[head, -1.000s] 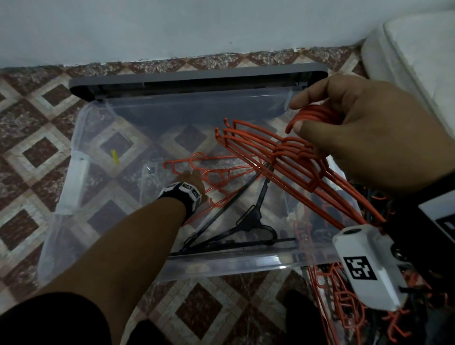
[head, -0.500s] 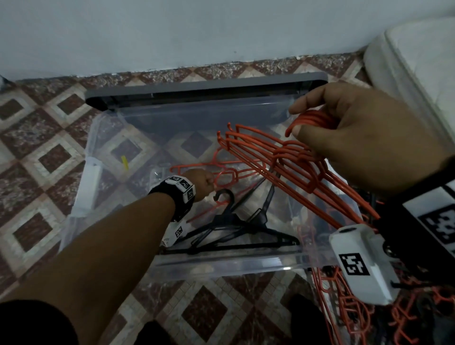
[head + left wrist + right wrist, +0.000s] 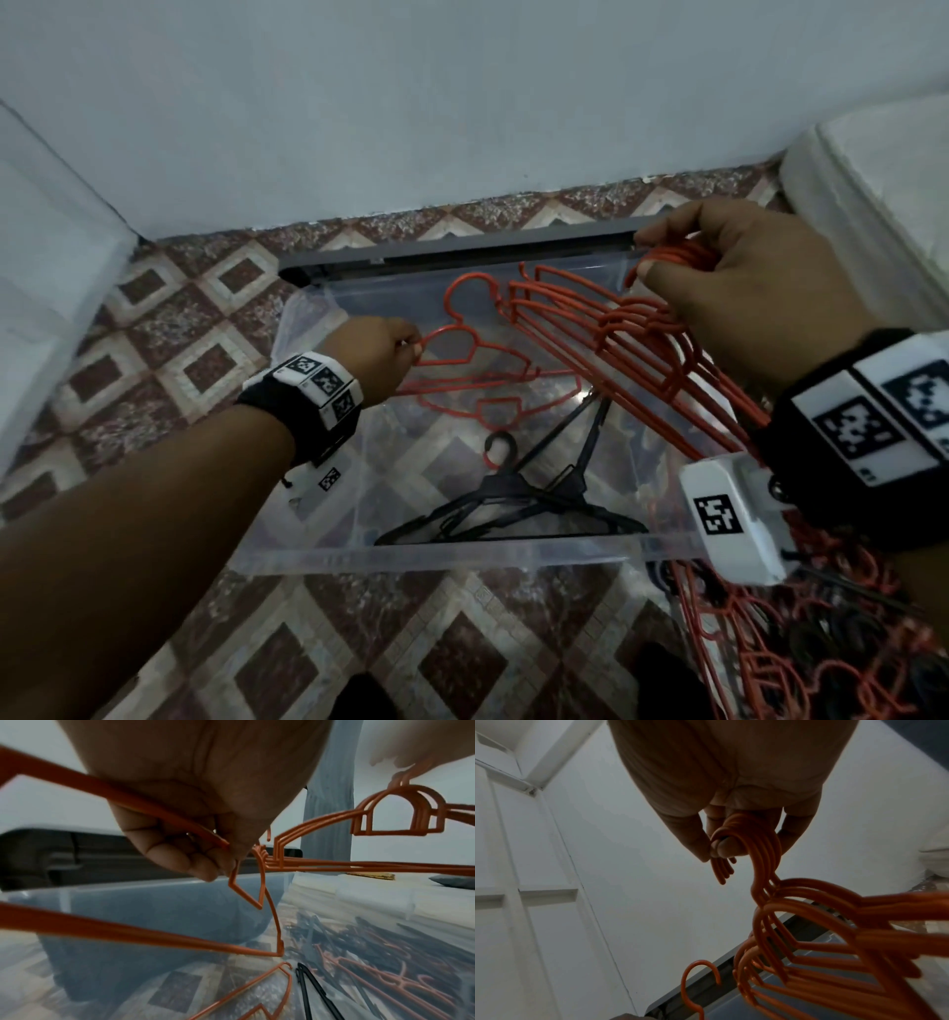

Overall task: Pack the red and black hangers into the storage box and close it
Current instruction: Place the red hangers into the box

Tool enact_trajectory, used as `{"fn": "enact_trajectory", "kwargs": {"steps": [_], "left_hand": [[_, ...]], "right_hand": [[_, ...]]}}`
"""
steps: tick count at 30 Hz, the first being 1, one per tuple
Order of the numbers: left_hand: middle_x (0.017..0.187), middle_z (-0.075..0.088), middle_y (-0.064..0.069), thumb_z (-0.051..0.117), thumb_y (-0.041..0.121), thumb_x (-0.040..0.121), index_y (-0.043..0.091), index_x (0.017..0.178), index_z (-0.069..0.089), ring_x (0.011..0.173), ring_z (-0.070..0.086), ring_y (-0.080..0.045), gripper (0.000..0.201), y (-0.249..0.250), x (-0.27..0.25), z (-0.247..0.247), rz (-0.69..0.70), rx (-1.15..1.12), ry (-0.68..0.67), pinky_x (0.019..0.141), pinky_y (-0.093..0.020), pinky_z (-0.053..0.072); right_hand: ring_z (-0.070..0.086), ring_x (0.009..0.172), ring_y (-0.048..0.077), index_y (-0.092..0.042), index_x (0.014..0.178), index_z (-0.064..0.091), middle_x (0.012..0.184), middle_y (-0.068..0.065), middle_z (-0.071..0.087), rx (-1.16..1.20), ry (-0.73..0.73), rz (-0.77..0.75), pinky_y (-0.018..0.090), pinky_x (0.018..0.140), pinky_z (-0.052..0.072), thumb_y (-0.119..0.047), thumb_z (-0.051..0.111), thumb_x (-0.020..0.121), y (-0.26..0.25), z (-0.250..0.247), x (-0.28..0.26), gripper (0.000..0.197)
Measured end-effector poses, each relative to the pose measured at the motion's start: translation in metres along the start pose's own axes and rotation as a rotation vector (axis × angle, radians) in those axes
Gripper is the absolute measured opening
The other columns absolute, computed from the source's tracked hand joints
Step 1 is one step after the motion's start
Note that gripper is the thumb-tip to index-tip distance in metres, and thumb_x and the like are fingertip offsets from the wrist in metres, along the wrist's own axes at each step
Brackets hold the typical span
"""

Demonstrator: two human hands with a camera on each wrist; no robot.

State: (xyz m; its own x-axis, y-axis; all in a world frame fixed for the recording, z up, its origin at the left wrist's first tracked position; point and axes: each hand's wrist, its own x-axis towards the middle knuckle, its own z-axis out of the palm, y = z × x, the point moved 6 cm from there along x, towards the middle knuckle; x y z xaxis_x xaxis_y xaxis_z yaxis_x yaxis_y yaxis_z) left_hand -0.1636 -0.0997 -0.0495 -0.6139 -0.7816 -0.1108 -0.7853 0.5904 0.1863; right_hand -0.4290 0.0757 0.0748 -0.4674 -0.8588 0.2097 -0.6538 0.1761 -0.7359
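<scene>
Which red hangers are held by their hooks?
The red bunch in the right hand, hooks gathered in its fingers; the left hand grips its red hanger by the shoulder.

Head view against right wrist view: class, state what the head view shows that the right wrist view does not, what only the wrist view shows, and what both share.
Only the head view shows the left hand gripping a single red hanger, and black hangers lying in the clear storage box. Only the right wrist view shows the right hand's fingertips pinching the stacked hooks from beneath. Both show the right hand holding the red hanger bundle.
</scene>
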Motion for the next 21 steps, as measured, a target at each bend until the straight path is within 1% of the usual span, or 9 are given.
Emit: {"fn": "enact_trajectory", "kwargs": {"steps": [2, 5, 10, 12, 13, 15, 16, 19, 21], "left_hand": [[0.096, 0.072, -0.006, 0.051, 0.031, 0.098, 0.022, 0.096, 0.07, 0.088, 0.063, -0.029, 0.021, -0.002, -0.009, -0.015, -0.013, 0.005, 0.017, 0.068, -0.027, 0.035], [0.095, 0.072, -0.007, 0.051, 0.031, 0.098, 0.021, 0.098, 0.07, 0.086, 0.064, -0.029, 0.022, 0.003, -0.021, -0.032, -0.028, -0.003, 0.047, 0.069, -0.03, 0.041], [0.094, 0.07, 0.003, 0.051, 0.032, 0.097, 0.026, 0.101, 0.069, 0.084, 0.063, -0.022, 0.02, 0.03, -0.039, -0.05, 0.011, -0.084, 0.126, 0.071, -0.03, 0.045], [0.095, 0.069, 0.002, 0.051, 0.031, 0.097, 0.024, 0.102, 0.069, 0.087, 0.062, -0.022, 0.02, 0.041, -0.045, -0.051, 0.036, -0.117, 0.124, 0.077, -0.034, 0.049], [0.095, 0.068, 0.002, 0.051, 0.031, 0.097, 0.023, 0.103, 0.069, 0.088, 0.061, -0.021, 0.02, 0.046, -0.048, -0.05, 0.052, -0.123, 0.109, 0.079, -0.035, 0.05], [0.091, 0.062, 0.006, 0.051, 0.032, 0.098, 0.024, 0.101, 0.069, 0.087, 0.059, -0.019, 0.02, 0.054, -0.052, -0.052, 0.095, -0.122, 0.074, 0.077, -0.033, 0.047], [0.09, 0.059, 0.007, 0.052, 0.032, 0.098, 0.025, 0.1, 0.069, 0.086, 0.058, -0.018, 0.019, 0.057, -0.053, -0.054, 0.119, -0.113, 0.062, 0.075, -0.032, 0.046], [0.093, 0.058, 0.007, 0.052, 0.034, 0.098, 0.026, 0.103, 0.068, 0.084, 0.051, -0.013, 0.019, 0.063, -0.055, -0.063, 0.18, -0.084, 0.014, 0.076, -0.03, 0.043], [0.091, 0.057, 0.007, 0.052, 0.033, 0.098, 0.026, 0.106, 0.068, 0.082, 0.049, -0.012, 0.019, 0.066, -0.057, -0.069, 0.204, -0.069, -0.012, 0.075, -0.029, 0.041]], "right_hand": [[0.067, 0.072, 0.011, -0.031, 0.094, 0.069, 0.082, -0.01, 0.07, 0.031, 0.017, 0.011, 0.027, 0.067, 0.056, -0.026, 0.069, 0.084, 0.0, 0.0, 0.001, 0.012], [0.069, 0.073, 0.017, -0.028, 0.093, 0.07, 0.083, -0.006, 0.072, 0.073, 0.032, 0.028, 0.041, 0.071, 0.06, -0.023, 0.068, 0.084, 0.002, 0.002, 0.002, 0.011], [0.068, 0.07, 0.027, -0.028, 0.089, 0.068, 0.083, -0.002, 0.073, 0.162, -0.012, 0.066, 0.049, 0.069, 0.06, -0.025, 0.06, 0.083, 0.002, 0.008, 0.0, 0.01], [0.068, 0.069, 0.026, -0.028, 0.087, 0.068, 0.083, 0.0, 0.073, 0.218, -0.027, 0.087, 0.046, 0.067, 0.059, -0.029, 0.057, 0.083, 0.002, 0.008, -0.001, 0.012], [0.068, 0.067, 0.025, -0.029, 0.086, 0.069, 0.083, 0.002, 0.074, 0.242, -0.046, 0.099, 0.042, 0.061, 0.058, -0.031, 0.057, 0.082, 0.002, 0.008, -0.001, 0.012], [0.067, 0.063, 0.021, -0.032, 0.085, 0.069, 0.084, 0.003, 0.074, 0.259, -0.082, 0.118, 0.034, 0.054, 0.054, -0.037, 0.059, 0.078, 0.003, 0.009, -0.003, 0.013], [0.067, 0.064, 0.023, -0.034, 0.085, 0.069, 0.084, 0.003, 0.074, 0.257, -0.097, 0.119, 0.036, 0.055, 0.055, -0.04, 0.061, 0.074, 0.003, 0.009, -0.004, 0.015], [0.069, 0.069, 0.028, -0.037, 0.091, 0.07, 0.084, 0.002, 0.073, 0.245, -0.153, 0.094, 0.051, 0.07, 0.059, -0.049, 0.065, 0.064, 0.003, 0.012, -0.006, 0.03], [0.07, 0.074, 0.024, -0.04, 0.094, 0.069, 0.087, -0.001, 0.073, 0.237, -0.195, 0.079, 0.051, 0.073, 0.059, -0.056, 0.065, 0.058, 0.001, 0.015, -0.008, 0.039]]}}
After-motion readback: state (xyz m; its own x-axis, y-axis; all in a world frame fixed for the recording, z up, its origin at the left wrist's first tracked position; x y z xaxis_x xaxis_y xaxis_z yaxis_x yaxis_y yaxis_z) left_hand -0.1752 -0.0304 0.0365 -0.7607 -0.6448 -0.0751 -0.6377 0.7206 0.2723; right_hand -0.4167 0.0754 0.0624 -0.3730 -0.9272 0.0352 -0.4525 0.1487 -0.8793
